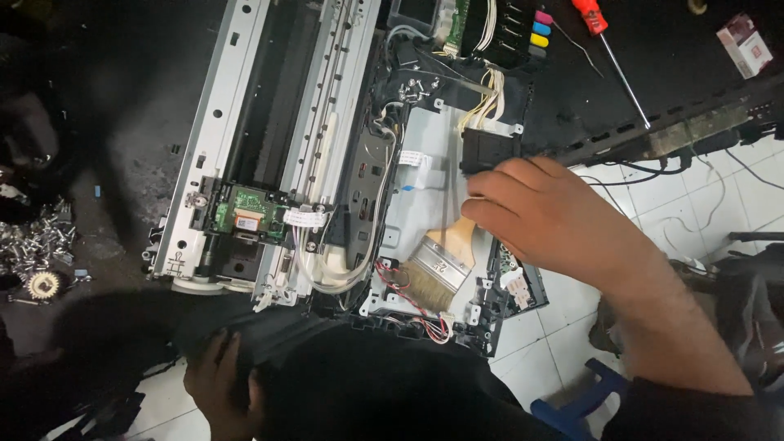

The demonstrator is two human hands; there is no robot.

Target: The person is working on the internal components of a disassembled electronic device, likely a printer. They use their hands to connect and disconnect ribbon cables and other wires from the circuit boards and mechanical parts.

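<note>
- My right hand [543, 216] is closed around the wooden handle of a flat paintbrush [437, 265], fingers curled over the handle's top end.
- The paintbrush lies on a slant: handle up and right inside my grip, bristles [420, 287] down and left, resting on the grey base plate [433, 155] of the opened printer chassis [327, 147].
- The bristles sit just beside a bundle of red and white wires [408, 298] at the chassis's near edge.
- My left hand [219, 384] is low in view, well apart from the brush, gripping a fold of black cloth [327, 367] at the near side.
- The right hand is plainly the nearer one; the left touches nothing on the chassis.
- A green circuit board [247, 214] sits further left on the carriage rail, and a red-handled screwdriver [608, 45] lies on the dark bench beyond.
</note>
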